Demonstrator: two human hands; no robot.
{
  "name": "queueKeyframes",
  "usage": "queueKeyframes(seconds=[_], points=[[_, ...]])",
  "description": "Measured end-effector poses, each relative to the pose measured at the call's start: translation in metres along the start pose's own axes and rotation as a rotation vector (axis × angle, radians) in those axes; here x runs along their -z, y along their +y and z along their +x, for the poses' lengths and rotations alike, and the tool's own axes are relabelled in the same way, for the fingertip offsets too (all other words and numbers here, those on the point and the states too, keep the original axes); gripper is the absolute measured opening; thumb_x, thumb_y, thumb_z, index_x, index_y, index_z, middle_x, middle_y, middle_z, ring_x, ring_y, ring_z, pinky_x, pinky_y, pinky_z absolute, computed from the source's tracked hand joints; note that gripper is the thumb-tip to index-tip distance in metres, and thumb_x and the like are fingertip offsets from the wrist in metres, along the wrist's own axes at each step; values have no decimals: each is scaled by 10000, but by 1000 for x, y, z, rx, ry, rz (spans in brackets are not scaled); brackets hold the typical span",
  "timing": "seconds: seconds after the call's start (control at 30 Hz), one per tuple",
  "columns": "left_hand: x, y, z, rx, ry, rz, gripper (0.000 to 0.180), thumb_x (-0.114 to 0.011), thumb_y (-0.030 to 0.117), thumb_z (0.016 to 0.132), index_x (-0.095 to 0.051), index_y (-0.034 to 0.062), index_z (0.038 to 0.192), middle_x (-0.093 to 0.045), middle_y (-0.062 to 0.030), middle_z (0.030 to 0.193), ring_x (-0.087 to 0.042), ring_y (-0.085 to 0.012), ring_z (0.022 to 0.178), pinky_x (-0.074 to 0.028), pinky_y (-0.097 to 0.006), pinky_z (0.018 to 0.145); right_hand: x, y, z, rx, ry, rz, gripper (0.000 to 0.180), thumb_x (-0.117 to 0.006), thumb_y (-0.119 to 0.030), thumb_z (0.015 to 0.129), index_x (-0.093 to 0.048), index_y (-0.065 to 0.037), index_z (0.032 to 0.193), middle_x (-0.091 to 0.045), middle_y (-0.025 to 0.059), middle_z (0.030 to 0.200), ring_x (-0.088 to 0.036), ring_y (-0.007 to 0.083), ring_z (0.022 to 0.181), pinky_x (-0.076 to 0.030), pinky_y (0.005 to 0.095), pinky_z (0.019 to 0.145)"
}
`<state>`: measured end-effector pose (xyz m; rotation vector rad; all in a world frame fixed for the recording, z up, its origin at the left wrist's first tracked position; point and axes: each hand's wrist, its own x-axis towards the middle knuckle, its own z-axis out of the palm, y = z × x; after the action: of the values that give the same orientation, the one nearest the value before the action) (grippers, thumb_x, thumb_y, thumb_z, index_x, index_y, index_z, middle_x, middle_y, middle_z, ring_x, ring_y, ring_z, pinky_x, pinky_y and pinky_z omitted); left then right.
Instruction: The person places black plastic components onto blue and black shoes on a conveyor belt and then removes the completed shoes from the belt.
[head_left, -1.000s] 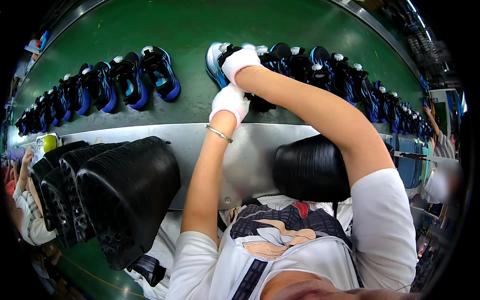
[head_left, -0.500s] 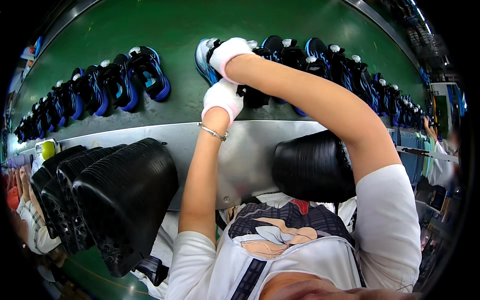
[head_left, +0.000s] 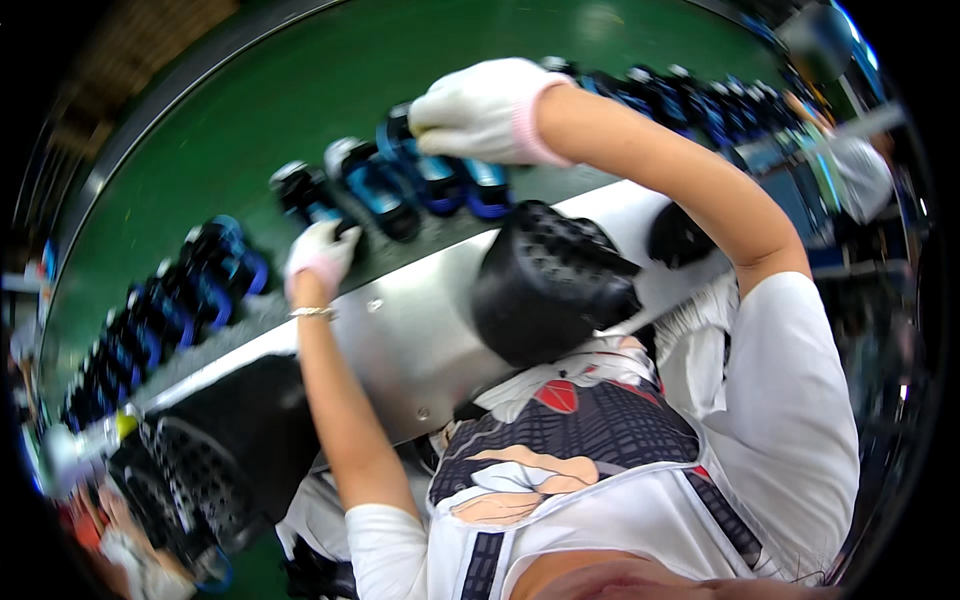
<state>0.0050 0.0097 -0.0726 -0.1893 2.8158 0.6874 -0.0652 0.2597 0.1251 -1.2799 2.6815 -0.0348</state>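
Observation:
Both my hands wear white knit gloves with pink cuffs. My left hand [head_left: 320, 255] is at the near end of a black-and-blue sports shoe [head_left: 303, 195] and its fingers close on it, somewhat blurred. To the right, my right hand [head_left: 475, 112] hangs over a group of shoes, fingers curled together; what they hold, if anything, is hidden. Beside the held shoe lies another sports shoe [head_left: 372, 185] with a pale tip. A further blue-black shoe [head_left: 435, 175] sits below my right hand, partly covered by it.
Rows of similar shoes [head_left: 215, 275] run along the green surface [head_left: 290, 90] on both sides. A metal ledge [head_left: 400, 330] borders it, carrying stacked black perforated moulded pieces [head_left: 545, 285]. More black stacks [head_left: 235, 450] stand at left. Other people are at both far sides.
My hands, together on one shoe before, are now apart: the left has gone left and nearer, the right stays higher. The whole view has turned and shifted, with some blur.

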Motion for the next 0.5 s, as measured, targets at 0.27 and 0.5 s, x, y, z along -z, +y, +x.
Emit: queueKeyframes(seconds=[0.27,0.5], points=[[19,15,-35,7,432,278,497,-648,300,815,-557,98,1259,-550,-176,1225,-551,-349,1060,-436,-411,934,-23,128,-261,-817,546,212,310,-514,-300,924,-631,-49,1066,-660,112,923,-623,213,831,-484,290,772],[-40,56,-43,-87,324,-235,437,-679,295,832,-597,91,1210,-540,-175,1187,-552,-277,1065,-444,-356,918,-94,117,-358,-1208,533,328,290,-527,-291,881,-640,-58,1012,-658,129,939,-624,253,880,-471,327,819]])
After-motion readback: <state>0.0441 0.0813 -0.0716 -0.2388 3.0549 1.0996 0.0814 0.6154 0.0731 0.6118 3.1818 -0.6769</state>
